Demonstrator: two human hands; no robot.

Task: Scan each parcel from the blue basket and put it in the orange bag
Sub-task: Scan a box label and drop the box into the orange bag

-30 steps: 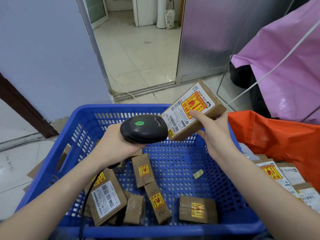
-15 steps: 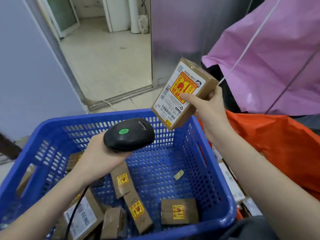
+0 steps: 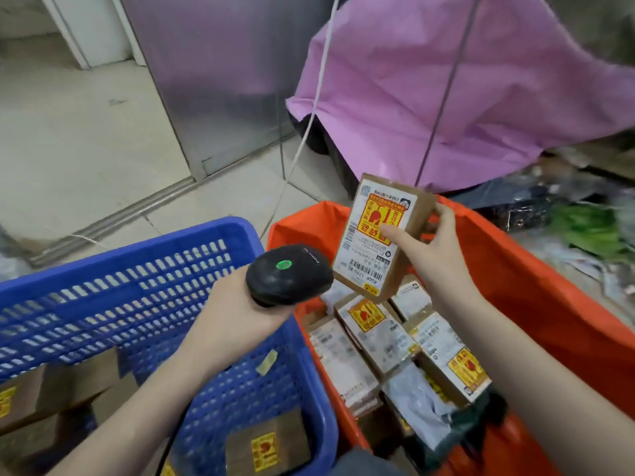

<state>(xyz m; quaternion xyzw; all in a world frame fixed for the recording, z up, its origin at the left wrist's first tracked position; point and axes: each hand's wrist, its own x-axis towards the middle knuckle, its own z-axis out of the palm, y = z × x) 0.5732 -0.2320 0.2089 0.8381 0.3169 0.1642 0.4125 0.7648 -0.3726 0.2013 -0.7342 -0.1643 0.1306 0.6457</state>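
My right hand [image 3: 431, 249] grips a brown cardboard parcel [image 3: 372, 242] with a white label and a yellow-red sticker, holding it upright over the open orange bag [image 3: 536, 304]. Several labelled parcels [image 3: 378, 331] lie inside that bag. My left hand [image 3: 233, 321] holds a black barcode scanner [image 3: 288, 274] with a green light, just left of the held parcel, above the right rim of the blue basket [image 3: 144, 269]. A few brown parcels [image 3: 268, 444] lie on the basket's floor.
A pink plastic sheet [image 3: 446, 80] hangs behind the orange bag, with a white cord [image 3: 309, 125] running down in front of it. A metal-clad door [image 3: 213, 80] and pale tiled floor [image 3: 86, 132] lie beyond the basket. Clutter sits at the far right.
My right hand has carried the parcel rightward from above the basket to above the orange bag. The scanner hand moved right too, and my view has swung toward the bag.
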